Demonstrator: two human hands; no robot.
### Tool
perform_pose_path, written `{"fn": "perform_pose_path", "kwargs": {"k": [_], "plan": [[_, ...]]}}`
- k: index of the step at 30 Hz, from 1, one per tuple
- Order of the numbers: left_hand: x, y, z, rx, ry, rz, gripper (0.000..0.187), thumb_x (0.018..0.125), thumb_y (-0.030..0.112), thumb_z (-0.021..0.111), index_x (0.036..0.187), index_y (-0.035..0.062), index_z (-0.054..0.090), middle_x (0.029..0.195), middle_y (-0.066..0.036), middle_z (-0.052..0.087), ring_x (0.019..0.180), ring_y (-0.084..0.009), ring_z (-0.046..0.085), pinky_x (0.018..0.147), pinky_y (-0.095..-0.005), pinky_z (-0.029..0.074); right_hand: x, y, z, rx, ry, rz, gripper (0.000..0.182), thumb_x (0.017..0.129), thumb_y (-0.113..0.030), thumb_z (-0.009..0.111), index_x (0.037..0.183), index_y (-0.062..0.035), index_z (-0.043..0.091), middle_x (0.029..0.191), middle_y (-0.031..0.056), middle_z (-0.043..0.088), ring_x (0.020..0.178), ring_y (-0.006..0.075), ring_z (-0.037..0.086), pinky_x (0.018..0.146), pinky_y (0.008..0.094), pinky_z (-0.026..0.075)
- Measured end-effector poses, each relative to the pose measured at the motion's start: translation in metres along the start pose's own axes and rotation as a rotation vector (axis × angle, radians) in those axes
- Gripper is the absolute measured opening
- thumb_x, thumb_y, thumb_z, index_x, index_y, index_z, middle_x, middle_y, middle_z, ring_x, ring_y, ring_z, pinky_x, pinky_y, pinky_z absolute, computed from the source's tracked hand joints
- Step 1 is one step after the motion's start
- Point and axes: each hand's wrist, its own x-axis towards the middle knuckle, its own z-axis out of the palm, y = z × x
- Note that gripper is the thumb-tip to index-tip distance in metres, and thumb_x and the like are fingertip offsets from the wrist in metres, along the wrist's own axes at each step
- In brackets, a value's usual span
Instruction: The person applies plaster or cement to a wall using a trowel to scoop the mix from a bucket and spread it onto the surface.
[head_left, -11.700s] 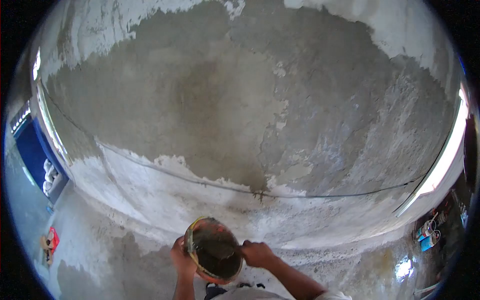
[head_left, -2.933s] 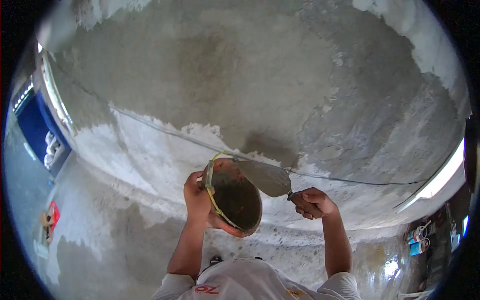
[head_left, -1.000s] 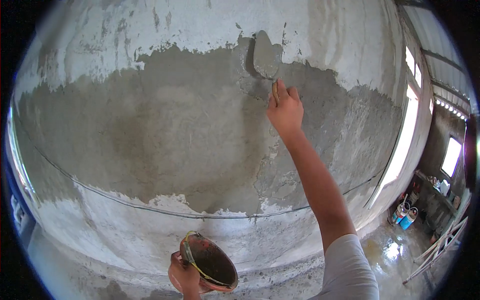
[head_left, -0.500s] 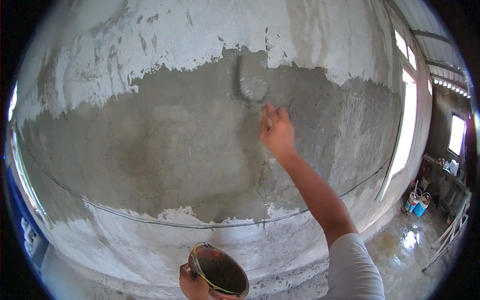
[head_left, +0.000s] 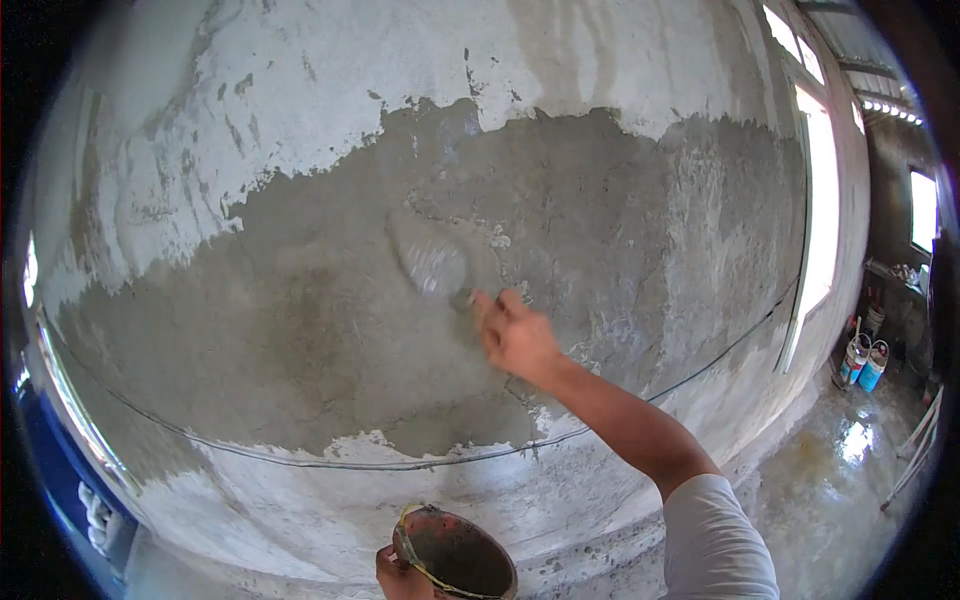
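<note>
My right hand (head_left: 520,338) is closed around the handle of a trowel (head_left: 435,264). Its pale, rounded blade, blurred by motion, lies against or very close to the wet grey mortar (head_left: 350,300) on the wall. Low in the view, my left hand (head_left: 402,577) grips the side of a reddish-brown bucket (head_left: 500,565) near its yellowish handle. The bucket is tilted, with its mouth partly turned to me. Dark residue coats its inside, and its lower part is cut off by the frame.
A cable (head_left: 300,463) sags across the lower wall. Bare whitish wall (head_left: 330,60) lies above the mortar. At right are a tall window (head_left: 820,200), small buckets (head_left: 872,366) and a wet floor (head_left: 800,490). Something blue (head_left: 60,480) stands at far left.
My right hand and the trowel have moved down and left across the mortar. The bucket in my left hand sits slightly lower and farther right in view; the camera view has also shifted.
</note>
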Motion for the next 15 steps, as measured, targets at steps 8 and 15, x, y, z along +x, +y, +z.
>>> {"fn": "perform_pose_path", "kwargs": {"k": [8, 15], "plan": [[-0.023, 0.003, 0.019, 0.027, 0.016, 0.029, 0.03, 0.077, -0.008, 0.064, 0.104, 0.0007, 0.054, 0.081, -0.009, 0.066, 0.067, -0.0116, 0.061, 0.056, -0.0272, 0.048, 0.037, 0.014, 0.007, -0.156, -0.05, 0.07, 0.061, 0.082, -0.009, 0.067, 0.141, -0.0041, 0.055, 0.106, 0.0143, 0.056, 0.075, 0.0338, 0.068, 0.06, 0.0432, 0.058], [-0.045, -0.017, 0.042, 0.028, 0.056, 0.027, 0.031, 0.078, -0.007, 0.067, 0.105, 0.0009, 0.055, 0.086, -0.014, 0.07, 0.076, -0.0163, 0.069, 0.064, -0.0278, 0.055, -0.072, -0.005, -0.008, 0.06, -0.37, -0.091, 0.069, 0.083, -0.012, 0.068, 0.148, -0.0078, 0.047, 0.121, 0.0168, 0.055, 0.078, 0.0341, 0.071, 0.062, 0.0476, 0.059]]}}
